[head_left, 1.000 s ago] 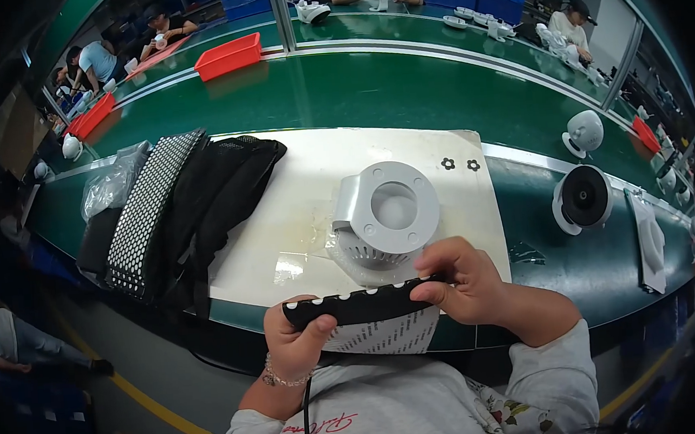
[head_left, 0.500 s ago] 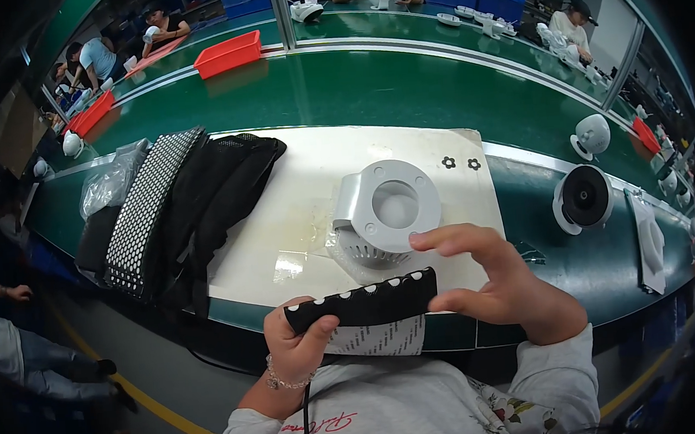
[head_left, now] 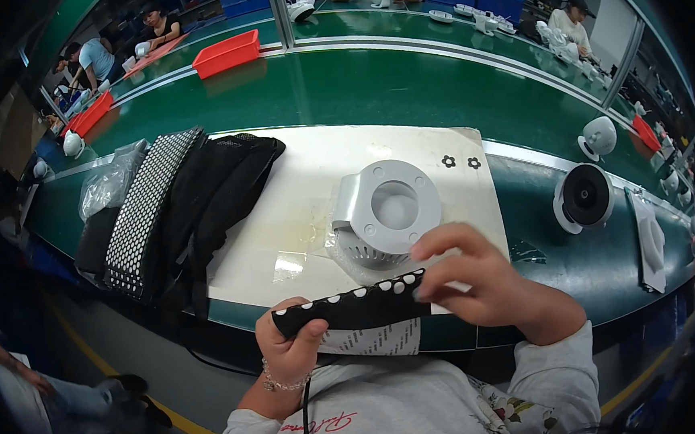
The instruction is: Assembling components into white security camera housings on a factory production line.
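Observation:
A black dotted strip [head_left: 354,307], rolled or folded over with white round spots along its upper edge, is held low in front of me. Its pale printed backing sheet [head_left: 376,340] hangs below. My left hand [head_left: 290,338] is closed round the strip's left end, thumb on the front. At the right end, my right hand [head_left: 481,280] has its fingers curved and apart, somewhat blurred, one fingertip at the strip. Just beyond lies a white round housing [head_left: 422,187] with a ring-shaped base and vent slots, resting on bubble wrap [head_left: 338,254].
A white board [head_left: 295,164] lies under the housing. Left on it are black mesh bags [head_left: 224,185] and a white-dotted black sheet [head_left: 149,207]. A black-faced round device [head_left: 586,196] and a white one [head_left: 597,136] stand right. Red bins [head_left: 227,54] and people sit beyond.
My right hand's fingers have curled inward to the strip's right end. The strip and my left hand have shifted slightly left. At the far left, a passing person has moved.

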`<control>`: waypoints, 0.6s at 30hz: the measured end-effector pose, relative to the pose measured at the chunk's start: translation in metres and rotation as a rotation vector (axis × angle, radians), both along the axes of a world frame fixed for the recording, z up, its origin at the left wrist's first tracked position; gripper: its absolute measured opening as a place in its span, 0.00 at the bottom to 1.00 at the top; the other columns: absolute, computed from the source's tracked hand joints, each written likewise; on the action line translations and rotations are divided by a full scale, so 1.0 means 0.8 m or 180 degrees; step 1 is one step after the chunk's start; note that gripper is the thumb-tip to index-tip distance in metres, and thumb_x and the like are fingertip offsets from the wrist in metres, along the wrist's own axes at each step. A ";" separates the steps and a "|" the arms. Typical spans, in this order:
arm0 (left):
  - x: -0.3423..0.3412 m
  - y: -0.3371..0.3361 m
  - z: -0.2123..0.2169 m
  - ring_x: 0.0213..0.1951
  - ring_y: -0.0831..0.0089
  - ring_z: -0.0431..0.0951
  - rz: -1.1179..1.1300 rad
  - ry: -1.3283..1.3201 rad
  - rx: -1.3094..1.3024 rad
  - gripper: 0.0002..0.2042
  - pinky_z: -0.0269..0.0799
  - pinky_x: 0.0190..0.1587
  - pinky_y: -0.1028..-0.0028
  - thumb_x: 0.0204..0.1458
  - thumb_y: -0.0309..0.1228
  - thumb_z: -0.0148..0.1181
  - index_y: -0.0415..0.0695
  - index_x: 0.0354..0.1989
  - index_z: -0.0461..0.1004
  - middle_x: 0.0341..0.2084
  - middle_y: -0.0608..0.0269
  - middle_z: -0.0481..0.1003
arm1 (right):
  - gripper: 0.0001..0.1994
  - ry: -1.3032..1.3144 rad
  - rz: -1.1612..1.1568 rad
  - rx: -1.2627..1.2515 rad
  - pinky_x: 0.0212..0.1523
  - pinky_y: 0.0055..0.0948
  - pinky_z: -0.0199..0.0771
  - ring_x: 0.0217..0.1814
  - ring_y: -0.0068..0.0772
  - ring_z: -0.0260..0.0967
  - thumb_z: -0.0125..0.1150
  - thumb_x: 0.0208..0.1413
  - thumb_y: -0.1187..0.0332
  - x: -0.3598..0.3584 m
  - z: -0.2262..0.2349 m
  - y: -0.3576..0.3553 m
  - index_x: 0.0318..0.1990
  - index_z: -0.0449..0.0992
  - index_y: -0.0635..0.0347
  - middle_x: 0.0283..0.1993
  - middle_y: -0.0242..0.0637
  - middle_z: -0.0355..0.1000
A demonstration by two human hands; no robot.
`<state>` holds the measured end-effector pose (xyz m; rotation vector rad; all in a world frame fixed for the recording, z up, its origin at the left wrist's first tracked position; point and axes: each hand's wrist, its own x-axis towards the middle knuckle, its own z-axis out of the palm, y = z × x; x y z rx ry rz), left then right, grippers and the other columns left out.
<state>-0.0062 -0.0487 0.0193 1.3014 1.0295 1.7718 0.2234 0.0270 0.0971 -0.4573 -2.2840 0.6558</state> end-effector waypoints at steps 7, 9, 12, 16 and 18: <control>-0.002 0.001 -0.006 0.18 0.85 0.61 0.0216 -0.0043 0.0201 0.15 0.56 0.20 0.85 0.45 0.34 0.63 0.33 0.25 0.69 0.15 0.70 0.66 | 0.19 -0.0063 -0.0105 -0.0396 0.43 0.30 0.67 0.44 0.36 0.67 0.66 0.38 0.79 0.000 0.002 -0.002 0.39 0.67 0.58 0.39 0.38 0.68; -0.005 0.003 -0.007 0.19 0.85 0.62 0.0151 0.0025 0.0301 0.16 0.57 0.21 0.85 0.45 0.34 0.63 0.31 0.29 0.70 0.16 0.71 0.67 | 0.18 -0.0027 -0.0101 -0.0189 0.41 0.30 0.68 0.42 0.36 0.67 0.65 0.38 0.81 -0.004 -0.004 0.000 0.39 0.67 0.58 0.38 0.38 0.68; -0.005 -0.001 -0.008 0.21 0.86 0.63 0.0154 -0.0119 0.0123 0.16 0.58 0.23 0.85 0.45 0.35 0.63 0.31 0.30 0.70 0.18 0.71 0.68 | 0.18 0.0105 -0.0014 0.0355 0.39 0.30 0.69 0.41 0.37 0.68 0.63 0.37 0.83 -0.009 -0.015 0.004 0.38 0.67 0.58 0.36 0.37 0.67; -0.001 0.002 0.001 0.22 0.86 0.64 0.0082 -0.0343 0.0075 0.16 0.59 0.24 0.86 0.46 0.35 0.62 0.32 0.31 0.71 0.19 0.72 0.69 | 0.18 0.0180 0.0182 0.0946 0.36 0.30 0.69 0.39 0.37 0.67 0.60 0.36 0.86 -0.010 -0.017 0.007 0.37 0.67 0.58 0.34 0.37 0.66; -0.003 0.002 -0.001 0.22 0.86 0.64 0.0016 -0.0338 0.0001 0.15 0.59 0.26 0.85 0.46 0.35 0.62 0.33 0.32 0.71 0.19 0.72 0.70 | 0.19 0.0241 0.0140 0.0640 0.37 0.31 0.68 0.39 0.38 0.67 0.60 0.37 0.86 -0.011 -0.013 0.007 0.38 0.66 0.58 0.33 0.37 0.66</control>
